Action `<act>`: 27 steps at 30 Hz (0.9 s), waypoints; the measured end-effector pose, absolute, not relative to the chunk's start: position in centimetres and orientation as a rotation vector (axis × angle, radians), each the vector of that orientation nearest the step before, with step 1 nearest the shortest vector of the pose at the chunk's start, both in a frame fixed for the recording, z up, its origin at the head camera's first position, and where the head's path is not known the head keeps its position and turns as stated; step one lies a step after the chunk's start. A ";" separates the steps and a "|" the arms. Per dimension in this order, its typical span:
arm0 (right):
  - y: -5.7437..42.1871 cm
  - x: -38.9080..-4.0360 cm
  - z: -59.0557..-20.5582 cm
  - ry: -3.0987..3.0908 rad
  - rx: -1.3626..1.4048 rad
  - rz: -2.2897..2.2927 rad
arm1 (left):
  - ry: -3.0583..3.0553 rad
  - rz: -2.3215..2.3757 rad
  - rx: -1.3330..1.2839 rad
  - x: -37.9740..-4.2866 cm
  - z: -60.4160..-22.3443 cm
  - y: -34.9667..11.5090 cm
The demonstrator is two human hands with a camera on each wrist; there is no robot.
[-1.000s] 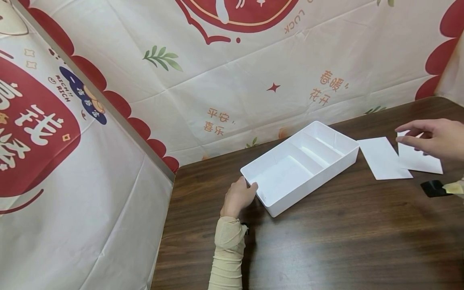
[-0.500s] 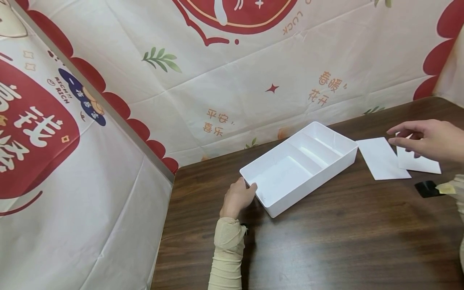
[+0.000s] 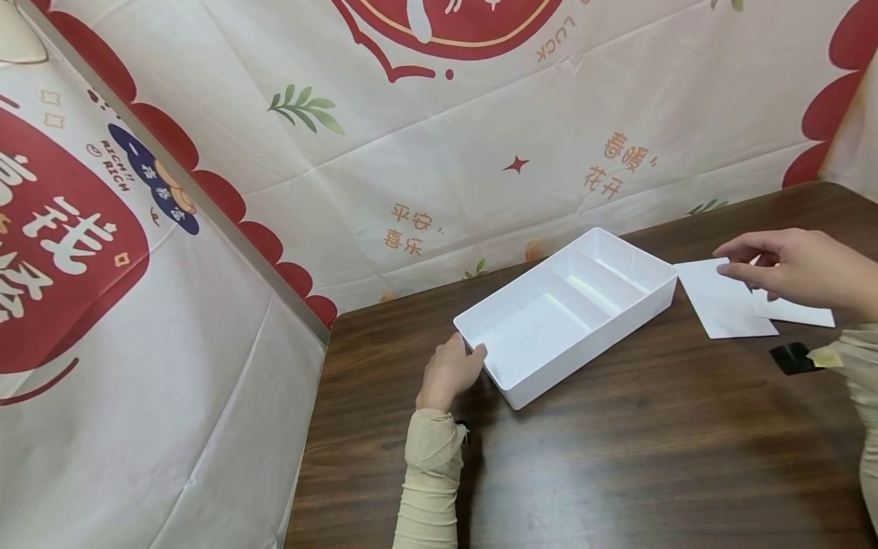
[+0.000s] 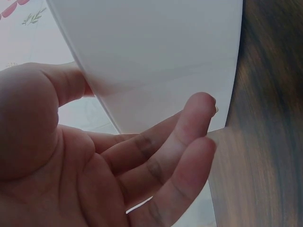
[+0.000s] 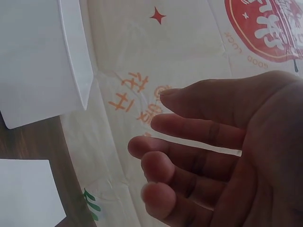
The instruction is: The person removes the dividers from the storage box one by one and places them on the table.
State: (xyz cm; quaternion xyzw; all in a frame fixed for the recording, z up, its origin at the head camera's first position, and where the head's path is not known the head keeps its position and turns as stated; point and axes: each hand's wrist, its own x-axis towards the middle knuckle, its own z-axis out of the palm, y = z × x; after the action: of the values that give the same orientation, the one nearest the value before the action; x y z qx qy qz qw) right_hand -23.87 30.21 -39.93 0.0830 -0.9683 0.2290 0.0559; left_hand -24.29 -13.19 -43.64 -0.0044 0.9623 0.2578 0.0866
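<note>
A white divided tray (image 3: pixel 542 328) stands angled on the table, one large compartment near the left hand and two narrower ones beyond. My left hand (image 3: pixel 450 374) grips its near-left end. In the left wrist view the thumb hooks over the rim of the tray (image 4: pixel 156 47), with the fingers along the outside of the wall. My right hand (image 3: pixel 799 263) hovers over two flat white cards, its fingers loosely bent and nothing between them. One card (image 3: pixel 727 305) lies beside the tray's far-right corner; the other card (image 3: pixel 796 310) overlaps it and is partly hidden under the hand.
The dark wooden tabletop (image 3: pixel 617 457) reaches back to a printed white cloth wall (image 3: pixel 446 168). A second cloth panel (image 3: pixel 206 366) closes off the left side. A black device (image 3: pixel 794 358) is strapped at the right wrist.
My right hand has moved left, from over the farther card toward the card beside the tray. The left hand and the tray have stayed in place.
</note>
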 end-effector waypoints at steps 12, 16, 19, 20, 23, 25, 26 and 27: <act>28.4 -24.8 -39.4 -2.953 0.315 0.742 | 2.873 0.760 -0.005 -24.4 -43.5 -13.2; 27.6 -25.1 -39.2 -2.944 0.349 0.752 | 2.863 0.756 -0.006 -24.4 -43.4 -13.1; 27.0 -25.3 -39.1 -2.937 0.365 0.760 | 2.862 0.756 -0.007 -24.4 -43.5 -13.2; 26.9 -25.4 -39.0 -2.937 0.371 0.763 | 2.862 0.759 -0.008 -24.4 -43.5 -13.2; 26.4 -25.7 -38.9 -2.937 0.381 0.778 | 2.865 0.770 -0.006 -24.4 -43.5 -13.2; 26.1 -25.9 -38.8 -2.935 0.385 0.789 | 2.868 0.770 -0.004 -24.5 -43.5 -13.2; 26.0 -26.0 -38.8 -2.933 0.387 0.797 | 2.868 0.771 -0.004 -24.5 -43.5 -13.2; 25.8 -26.0 -38.8 -2.933 0.389 0.804 | 2.870 0.769 -0.006 -24.5 -43.5 -13.3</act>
State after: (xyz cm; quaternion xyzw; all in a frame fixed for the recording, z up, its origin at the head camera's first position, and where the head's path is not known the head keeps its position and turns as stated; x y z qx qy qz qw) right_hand -26.04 25.84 -38.78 0.1269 -0.9559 0.2621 0.0378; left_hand -24.49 -13.25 -43.48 -0.0019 0.9624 0.2578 0.0853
